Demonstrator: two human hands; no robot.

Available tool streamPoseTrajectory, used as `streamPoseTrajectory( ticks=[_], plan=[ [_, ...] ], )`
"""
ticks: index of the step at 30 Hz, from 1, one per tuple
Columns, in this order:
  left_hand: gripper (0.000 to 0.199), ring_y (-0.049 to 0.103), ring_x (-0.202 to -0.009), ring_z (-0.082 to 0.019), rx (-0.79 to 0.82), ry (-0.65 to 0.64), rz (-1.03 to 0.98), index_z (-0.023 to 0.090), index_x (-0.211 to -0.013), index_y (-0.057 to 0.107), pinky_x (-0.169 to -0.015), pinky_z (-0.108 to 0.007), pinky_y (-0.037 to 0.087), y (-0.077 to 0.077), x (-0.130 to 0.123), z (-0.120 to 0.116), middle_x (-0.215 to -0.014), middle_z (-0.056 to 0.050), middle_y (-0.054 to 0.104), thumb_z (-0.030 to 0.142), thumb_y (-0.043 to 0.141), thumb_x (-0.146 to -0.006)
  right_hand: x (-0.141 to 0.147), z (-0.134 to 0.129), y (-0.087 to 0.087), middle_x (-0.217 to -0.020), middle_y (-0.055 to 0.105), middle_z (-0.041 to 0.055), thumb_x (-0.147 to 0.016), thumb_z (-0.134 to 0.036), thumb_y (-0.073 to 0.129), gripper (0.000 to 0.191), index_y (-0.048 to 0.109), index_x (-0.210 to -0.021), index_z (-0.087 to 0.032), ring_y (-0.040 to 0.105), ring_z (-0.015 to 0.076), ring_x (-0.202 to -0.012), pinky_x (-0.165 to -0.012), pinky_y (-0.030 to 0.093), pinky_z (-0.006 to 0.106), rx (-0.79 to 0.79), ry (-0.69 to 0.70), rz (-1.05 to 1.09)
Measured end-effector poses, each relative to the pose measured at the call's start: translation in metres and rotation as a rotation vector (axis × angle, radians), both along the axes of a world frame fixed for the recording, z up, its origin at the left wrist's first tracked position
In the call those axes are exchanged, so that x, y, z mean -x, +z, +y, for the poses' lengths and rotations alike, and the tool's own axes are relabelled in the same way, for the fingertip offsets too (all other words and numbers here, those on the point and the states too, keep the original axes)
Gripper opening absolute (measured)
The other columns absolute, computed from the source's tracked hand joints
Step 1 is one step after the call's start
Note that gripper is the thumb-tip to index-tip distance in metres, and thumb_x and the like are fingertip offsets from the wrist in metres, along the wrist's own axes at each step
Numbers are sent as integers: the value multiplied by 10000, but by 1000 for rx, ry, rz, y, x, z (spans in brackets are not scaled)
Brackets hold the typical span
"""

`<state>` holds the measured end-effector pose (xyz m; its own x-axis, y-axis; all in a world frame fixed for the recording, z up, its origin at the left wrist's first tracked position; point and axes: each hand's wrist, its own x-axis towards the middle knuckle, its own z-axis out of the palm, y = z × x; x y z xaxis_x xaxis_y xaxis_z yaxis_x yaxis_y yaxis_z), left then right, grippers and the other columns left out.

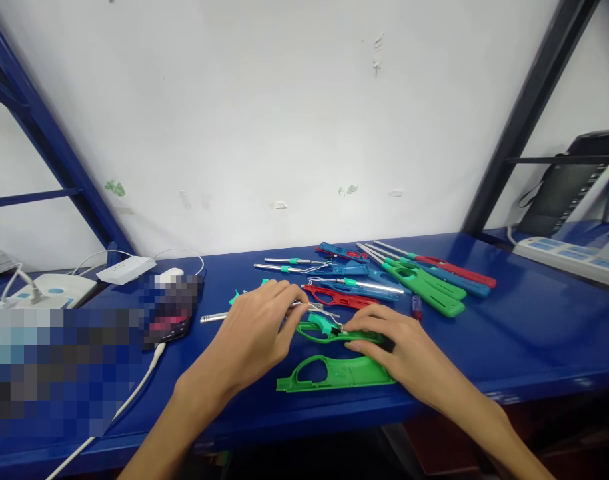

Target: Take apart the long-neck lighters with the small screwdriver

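My right hand (394, 337) is closed on one green lighter casing half (311, 335), gripping its right end. A teal trigger (322, 325) sits in that half. My left hand (259, 320) pinches a thin white wire (318, 309) that runs toward the trigger area; the fingertips partly hide what they hold. Just in front, a second green casing half (354, 375) lies with its inner side up. A silver metal tube (213, 318) sticks out to the left from behind my left hand. Behind my right hand lies a red casing half (341, 297).
Long-nosed green lighters (424, 283), a blue one and a red one (457, 270) lie at right. Blue lighter parts (349, 269) with silver tubes lie behind. A small red cylinder (417, 308), a phone (171, 320) with a white cable (139, 387), and power strips (574, 260) share the blue table.
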<state>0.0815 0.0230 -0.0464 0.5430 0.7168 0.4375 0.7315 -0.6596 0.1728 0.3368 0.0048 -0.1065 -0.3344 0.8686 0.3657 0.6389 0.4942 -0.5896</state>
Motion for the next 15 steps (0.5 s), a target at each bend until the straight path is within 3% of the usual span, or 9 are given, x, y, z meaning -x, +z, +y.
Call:
streamPoseTrajectory(
  ticks=[6,15],
  plan=[
    [123,649,-892,-195,-124,4,-98,207,-1000,616,-777,-335,465,6,11,5,-983,-11,707,195,502,-1044,-3,1,-3,-1144,723,39,-987,-361,661,169,791,-1075,-300,694,258,-1071,-983,539,406,7,-28,-13],
    [91,666,-880,-191,-90,92,-188,220,-1022,609,-769,-333,462,7,14,11,-958,-2,713,228,522,-1045,-1,-4,1,-1173,735,7,-1046,-441,534,242,752,-1091,-345,651,256,-1144,-996,505,438,-87,-91,-34]
  ],
)
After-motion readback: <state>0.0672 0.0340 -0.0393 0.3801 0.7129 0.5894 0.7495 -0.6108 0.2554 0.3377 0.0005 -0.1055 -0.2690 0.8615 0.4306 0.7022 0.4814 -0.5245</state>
